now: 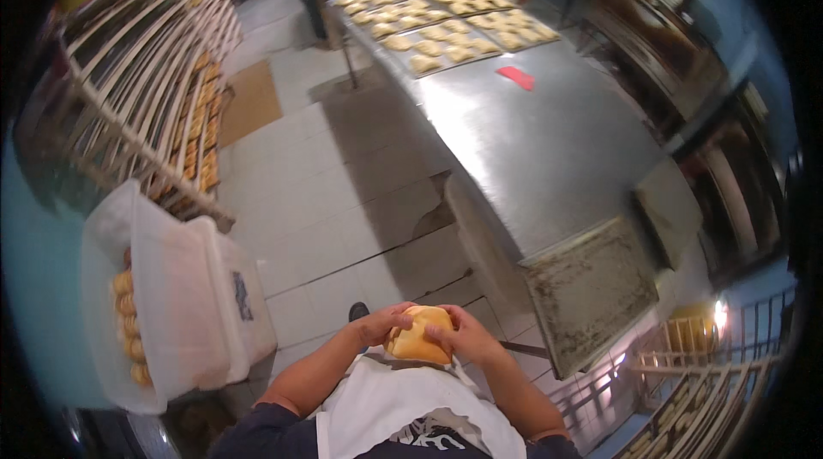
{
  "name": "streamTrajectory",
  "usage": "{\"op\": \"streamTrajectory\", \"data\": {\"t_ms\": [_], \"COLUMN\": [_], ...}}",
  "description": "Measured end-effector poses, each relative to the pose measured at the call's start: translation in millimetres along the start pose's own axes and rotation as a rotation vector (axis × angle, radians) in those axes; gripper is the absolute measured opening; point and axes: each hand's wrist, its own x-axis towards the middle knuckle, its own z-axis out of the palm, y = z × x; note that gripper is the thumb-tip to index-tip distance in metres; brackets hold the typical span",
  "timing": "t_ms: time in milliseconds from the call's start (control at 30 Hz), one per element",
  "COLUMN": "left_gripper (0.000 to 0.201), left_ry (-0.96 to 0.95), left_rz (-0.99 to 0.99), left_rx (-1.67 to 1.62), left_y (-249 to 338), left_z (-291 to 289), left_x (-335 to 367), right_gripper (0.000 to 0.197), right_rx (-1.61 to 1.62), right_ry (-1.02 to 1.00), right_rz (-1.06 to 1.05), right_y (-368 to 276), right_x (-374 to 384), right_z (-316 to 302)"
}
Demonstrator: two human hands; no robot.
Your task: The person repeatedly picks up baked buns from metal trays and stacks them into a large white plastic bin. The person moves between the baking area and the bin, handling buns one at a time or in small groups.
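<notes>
Left hand (385, 323): at the end of a bent forearm slanting up and inward, it clasped the bun's left side, thumb laid over the top, the other fingers mostly hidden.
Right hand (469, 336): mirrored it from the other side, thumb pressed on the crust, fingers wrapped round the far side.
Golden bun (420, 341): gripped between both hands before the white cloth apron (411, 412), off the worktop's near left corner — smooth, rounded and softly shiny.
Worktop (549, 150): a long sheet of grey metal, its surface reflecting pale light.
Pastries (459, 54): pale, puffy and lobed, set in rows on flat trays toward the far edge.
Red scrap (516, 78): thin and flat, just beside the trays, nearer the right edge.
Baking sheet (591, 296): rectangular, stained and mottled, at the near edge.
Plastic bin (184, 305): translucent white, left of the person — browned rolls (129, 322) along its left wall.
Rack (154, 73): slatted, farther off on the left, with browned goods on some levels.
</notes>
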Motion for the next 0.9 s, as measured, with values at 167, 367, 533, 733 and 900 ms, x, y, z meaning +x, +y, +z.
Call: {"op": "streamTrajectory", "data": {"t_ms": [167,367,533,733,900], "left_gripper": [0.077,0.062,0.058,0.058,0.041], "left_ry": [0.089,0.139,0.382,0.965,1.211], "left_rz": [0.200,0.470,0.726,1.032,1.381], "left_rx": [-0.058,-0.420,-0.627,-0.195,0.141], "left_y": [-29,-49,-23,39,77], "left_z": [-44,-108,-153,-175,-186], "left_x": [-70,-160,-258,-412,-530], "right_gripper": [0.061,0.056,0.058,0.073,0.068], "right_rx": [0.054,-0.074,-0.084,-0.003,-0.810], "right_ry": [-0.138,-0.403,-0.525,-0.835,-0.416], "right_rz": [0.310,0.230,0.143,-0.346,-1.127], "right_y": [-30,-55,-99,-185,-248], "right_x": [66,96,140,187,215], "right_z": [60,171,287,426,542]}}
